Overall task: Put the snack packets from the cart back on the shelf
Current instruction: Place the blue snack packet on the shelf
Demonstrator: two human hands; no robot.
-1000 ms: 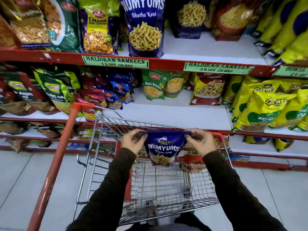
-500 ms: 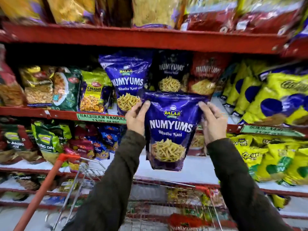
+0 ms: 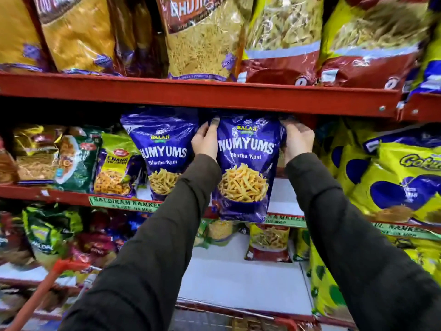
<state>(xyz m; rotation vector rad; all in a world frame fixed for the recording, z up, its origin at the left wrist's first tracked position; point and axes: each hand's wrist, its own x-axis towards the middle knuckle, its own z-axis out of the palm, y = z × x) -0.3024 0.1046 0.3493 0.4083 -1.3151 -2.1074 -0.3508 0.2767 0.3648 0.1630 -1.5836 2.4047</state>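
Note:
I hold a blue Numyums packet [image 3: 245,168] upright by its top corners, at the front of the middle shelf [image 3: 71,195]. My left hand [image 3: 205,139] grips its upper left corner, my right hand [image 3: 298,139] its upper right. The packet's bottom hangs just over the shelf's red front edge. A second, identical Numyums packet [image 3: 162,154] stands on the shelf directly to its left. Only the cart's orange handle [image 3: 43,290] and a bit of its red rim [image 3: 274,322] show at the bottom.
The red upper shelf edge [image 3: 191,94] runs right above my hands. Yellow and blue packets [image 3: 393,182] crowd the right side, green and yellow packets [image 3: 78,161] the left. The lower shelf [image 3: 238,278] has a bare white patch.
I lifted the packet out of the cart and raised it to the middle shelf, beside the matching packet. The view tilted up, so the cart dropped almost out of sight.

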